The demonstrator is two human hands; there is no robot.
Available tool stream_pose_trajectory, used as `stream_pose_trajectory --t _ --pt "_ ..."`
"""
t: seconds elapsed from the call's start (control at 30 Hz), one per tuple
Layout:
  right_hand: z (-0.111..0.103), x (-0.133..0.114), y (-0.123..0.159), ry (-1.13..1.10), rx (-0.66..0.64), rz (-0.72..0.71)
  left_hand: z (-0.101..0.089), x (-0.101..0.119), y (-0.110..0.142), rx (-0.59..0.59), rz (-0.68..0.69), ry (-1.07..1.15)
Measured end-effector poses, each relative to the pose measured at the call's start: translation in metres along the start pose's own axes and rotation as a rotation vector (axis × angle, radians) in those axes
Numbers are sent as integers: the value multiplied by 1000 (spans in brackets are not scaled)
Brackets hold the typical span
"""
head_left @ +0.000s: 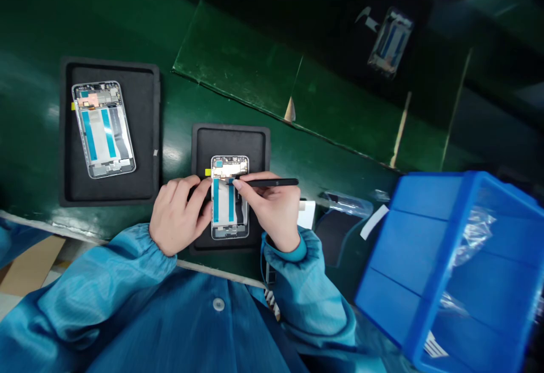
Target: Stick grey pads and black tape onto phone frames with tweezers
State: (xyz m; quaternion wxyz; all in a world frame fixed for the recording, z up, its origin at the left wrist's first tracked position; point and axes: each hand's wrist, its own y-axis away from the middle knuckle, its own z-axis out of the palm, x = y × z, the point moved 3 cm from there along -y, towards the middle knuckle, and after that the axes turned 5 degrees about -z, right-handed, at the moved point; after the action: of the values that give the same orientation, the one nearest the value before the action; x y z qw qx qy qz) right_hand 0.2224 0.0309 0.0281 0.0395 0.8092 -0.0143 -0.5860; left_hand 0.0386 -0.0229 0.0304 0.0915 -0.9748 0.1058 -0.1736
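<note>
One half-open left hand touches the edge of a silver-framed rectangular opened phone in a black rectangular tray; slim black pen-like tool pinched in right hand. Suggest light tip pressure, phone braced.

We count three opened smartphones, two black trays, one slim black pen-like tool, one blue plastic bin and one white coat button. On each of the two nearer smartphones we see two blue strips and one yellow tab. We have one left hand and one right hand.
</note>
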Motion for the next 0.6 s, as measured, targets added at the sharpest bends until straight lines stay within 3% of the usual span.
stream_pose_trajectory --t 0.6 --pt "0 1 -1 74 -10 -9 -1 0 0 -18 -1 -12"
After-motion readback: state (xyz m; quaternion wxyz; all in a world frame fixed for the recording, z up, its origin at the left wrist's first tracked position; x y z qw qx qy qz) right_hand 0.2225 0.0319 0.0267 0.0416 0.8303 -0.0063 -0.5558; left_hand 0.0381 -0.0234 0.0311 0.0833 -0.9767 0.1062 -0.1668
